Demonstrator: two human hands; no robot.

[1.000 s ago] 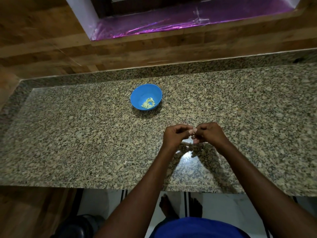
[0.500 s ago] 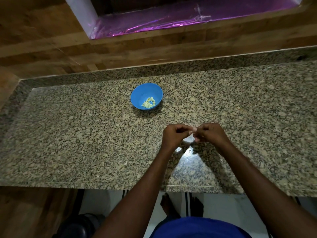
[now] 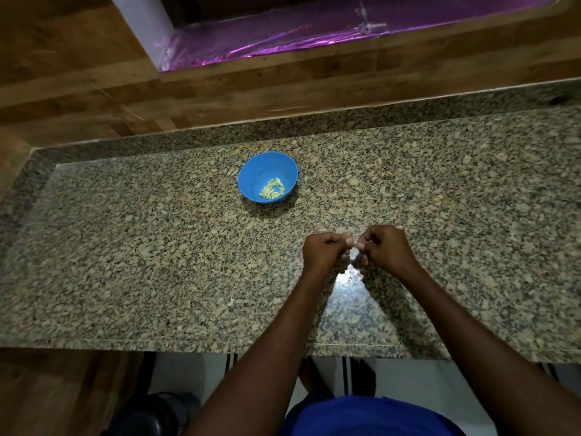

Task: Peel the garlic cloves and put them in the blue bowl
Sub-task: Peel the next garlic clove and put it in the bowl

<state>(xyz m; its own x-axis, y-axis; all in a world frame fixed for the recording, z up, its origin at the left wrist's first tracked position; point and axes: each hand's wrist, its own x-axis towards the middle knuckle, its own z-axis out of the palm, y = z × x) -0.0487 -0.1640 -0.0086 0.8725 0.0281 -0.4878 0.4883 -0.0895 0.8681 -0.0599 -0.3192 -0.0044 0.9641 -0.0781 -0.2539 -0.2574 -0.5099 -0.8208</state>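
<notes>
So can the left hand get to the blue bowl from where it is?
Probably yes. Bare counter lies between the left hand and the blue bowl, nothing blocking; but its fingers are busy pinching something small together with the right hand.

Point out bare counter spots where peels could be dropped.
Bare granite counter lies left of the hands, between the blue bowl and the front edge, and right of the hands. It is crowded only between the hands, pinching something small.
</notes>
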